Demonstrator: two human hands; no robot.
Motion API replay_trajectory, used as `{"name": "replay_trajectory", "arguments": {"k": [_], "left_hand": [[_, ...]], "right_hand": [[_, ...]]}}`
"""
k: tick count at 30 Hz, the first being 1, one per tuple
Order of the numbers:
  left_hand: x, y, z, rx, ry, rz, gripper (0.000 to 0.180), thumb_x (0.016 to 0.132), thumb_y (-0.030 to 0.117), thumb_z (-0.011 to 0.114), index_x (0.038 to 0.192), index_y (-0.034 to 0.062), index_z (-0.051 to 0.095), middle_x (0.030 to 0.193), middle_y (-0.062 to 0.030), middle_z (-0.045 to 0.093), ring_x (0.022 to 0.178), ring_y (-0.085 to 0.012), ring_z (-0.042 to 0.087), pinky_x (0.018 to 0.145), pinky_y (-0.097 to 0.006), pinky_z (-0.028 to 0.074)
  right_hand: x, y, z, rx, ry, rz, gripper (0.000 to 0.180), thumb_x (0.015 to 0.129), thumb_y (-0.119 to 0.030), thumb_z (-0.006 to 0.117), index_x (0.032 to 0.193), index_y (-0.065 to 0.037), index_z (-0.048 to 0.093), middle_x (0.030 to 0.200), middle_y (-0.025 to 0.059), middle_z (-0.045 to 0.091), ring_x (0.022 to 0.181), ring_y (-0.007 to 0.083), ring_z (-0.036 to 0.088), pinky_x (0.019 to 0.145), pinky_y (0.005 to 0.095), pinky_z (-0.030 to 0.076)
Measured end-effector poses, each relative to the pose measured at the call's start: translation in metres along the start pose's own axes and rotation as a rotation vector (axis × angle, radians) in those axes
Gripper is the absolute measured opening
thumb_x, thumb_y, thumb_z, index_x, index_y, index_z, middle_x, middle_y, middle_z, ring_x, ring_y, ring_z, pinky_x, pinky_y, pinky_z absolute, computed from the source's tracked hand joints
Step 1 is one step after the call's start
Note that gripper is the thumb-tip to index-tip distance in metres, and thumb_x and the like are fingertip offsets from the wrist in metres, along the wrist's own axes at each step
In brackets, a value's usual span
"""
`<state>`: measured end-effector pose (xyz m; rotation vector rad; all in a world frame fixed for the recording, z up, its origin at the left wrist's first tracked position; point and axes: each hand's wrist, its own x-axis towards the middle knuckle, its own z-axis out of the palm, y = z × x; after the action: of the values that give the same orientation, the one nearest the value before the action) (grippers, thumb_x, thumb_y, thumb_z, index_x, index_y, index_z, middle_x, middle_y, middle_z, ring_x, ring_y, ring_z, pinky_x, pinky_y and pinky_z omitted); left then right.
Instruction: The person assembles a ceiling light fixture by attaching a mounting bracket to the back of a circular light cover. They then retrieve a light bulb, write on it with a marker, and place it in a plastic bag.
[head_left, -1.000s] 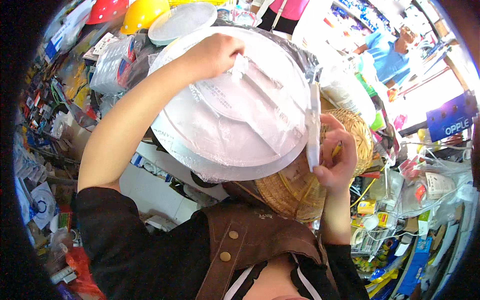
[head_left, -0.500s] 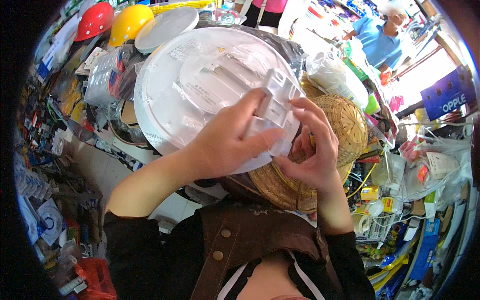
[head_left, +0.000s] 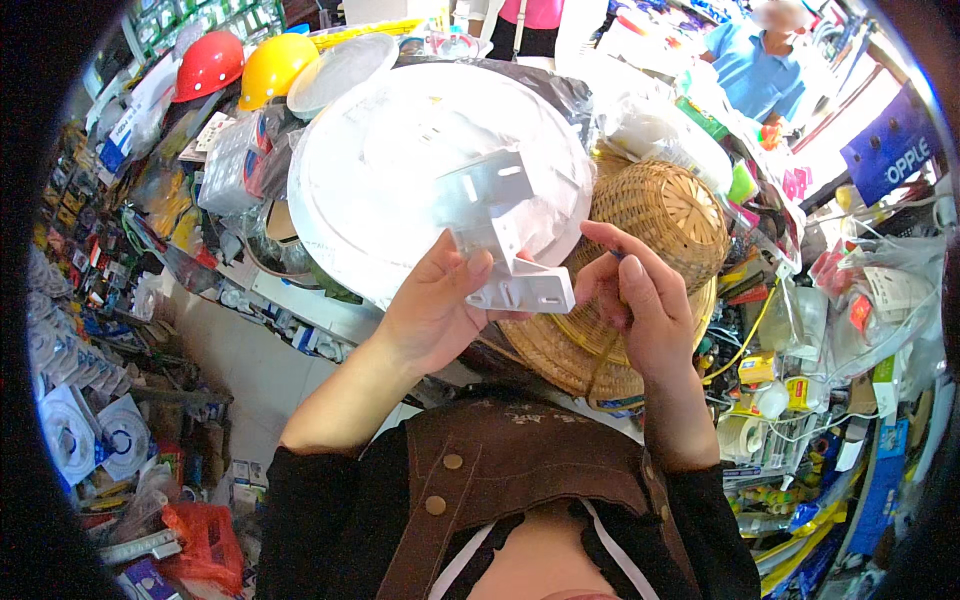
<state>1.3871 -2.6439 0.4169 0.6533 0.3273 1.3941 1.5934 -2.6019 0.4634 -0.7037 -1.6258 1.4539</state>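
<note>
A pale grey-white slotted bracket [head_left: 540, 288] is gripped in my left hand [head_left: 425, 315], my thumb laid across its near side. The bracket stands tilted over a large round white ceiling lamp [head_left: 345, 190] with clear plastic wrap on it. Just right of the bracket, apart from it, my right hand [head_left: 650, 300] is raised with the thumb and fingers pinched together and the index finger partly extended. Something small and dark shows at those fingertips, too small to name. Woven straw hats [head_left: 665, 215] lie behind and under my right hand.
A red hard hat [head_left: 210, 66], a yellow hard hat [head_left: 275, 70] and a round white lid [head_left: 342, 75] sit at the far left. Packed goods crowd both sides. A person in a blue shirt [head_left: 757, 70] stands at the far right; another person in pink [head_left: 530, 14] is behind.
The bracket has turned and tilted in my left hand, its lower end now nearer me. My right hand has come off it and moved slightly right, fingers pinched.
</note>
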Motion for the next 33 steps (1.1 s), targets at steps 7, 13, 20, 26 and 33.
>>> {"name": "replay_trajectory", "arguments": {"k": [7, 13, 20, 26, 33], "left_hand": [[-0.019, -0.012, 0.009, 0.121, 0.06, 0.016, 0.04, 0.086, 0.025, 0.062, 0.118, 0.0051, 0.049, 0.1, -0.0087, 0.06, 0.097, -0.0191, 0.057, 0.088, -0.034, 0.045], [-0.024, -0.022, 0.007, -0.039, 0.089, -0.004, 0.041, 0.088, 0.029, 0.06, 0.117, 0.0028, 0.048, 0.091, -0.0084, 0.058, 0.087, -0.0185, 0.058, 0.078, -0.029, 0.047], [-0.011, -0.01, 0.03, 0.687, 0.31, 0.423, 0.026, 0.091, 0.004, 0.05, 0.116, 0.01, 0.053, 0.109, -0.0107, 0.056, 0.095, -0.0152, 0.053, 0.085, -0.027, 0.042], [-0.012, -0.005, 0.033, 1.534, 0.136, 0.601, 0.017, 0.085, 0.005, 0.057, 0.099, 0.01, 0.063, 0.112, -0.0127, 0.048, 0.09, -0.0205, 0.053, 0.081, -0.03, 0.043], [-0.007, -0.02, 0.031, 1.473, 0.053, 0.714, 0.017, 0.076, 0.002, 0.068, 0.092, 0.0054, 0.063, 0.119, -0.0144, 0.047, 0.102, -0.0265, 0.054, 0.083, -0.033, 0.044]], "right_hand": [[-0.014, 0.005, 0.004, 0.105, -0.06, 0.058, 0.011, 0.096, -0.012, 0.042, 0.103, -0.004, 0.046, 0.08, 0.004, 0.063, 0.056, 0.0005, 0.038, 0.051, 0.0155, 0.03], [-0.019, 0.01, 0.005, 0.087, -0.11, 0.04, 0.009, 0.095, -0.009, 0.043, 0.103, -0.004, 0.042, 0.08, 0.0051, 0.063, 0.058, 0.0017, 0.041, 0.053, 0.017, 0.033], [-0.023, 0.012, 0.003, 0.007, -0.086, -0.009, 0.01, 0.093, -0.005, 0.044, 0.102, -0.004, 0.039, 0.077, 0.0066, 0.062, 0.067, 0.0056, 0.052, 0.061, 0.0199, 0.04], [-0.015, 0.01, 0.005, -0.08, -0.131, -0.018, 0.007, 0.091, -0.002, 0.048, 0.097, -0.001, 0.043, 0.075, 0.0064, 0.061, 0.075, 0.008, 0.057, 0.066, 0.0225, 0.045], [-0.008, 0.013, 0.009, 0.045, -0.117, 0.04, 0.006, 0.09, -0.003, 0.053, 0.094, 0.001, 0.049, 0.075, 0.0042, 0.059, 0.063, 0.0062, 0.054, 0.056, 0.0202, 0.044]]}}
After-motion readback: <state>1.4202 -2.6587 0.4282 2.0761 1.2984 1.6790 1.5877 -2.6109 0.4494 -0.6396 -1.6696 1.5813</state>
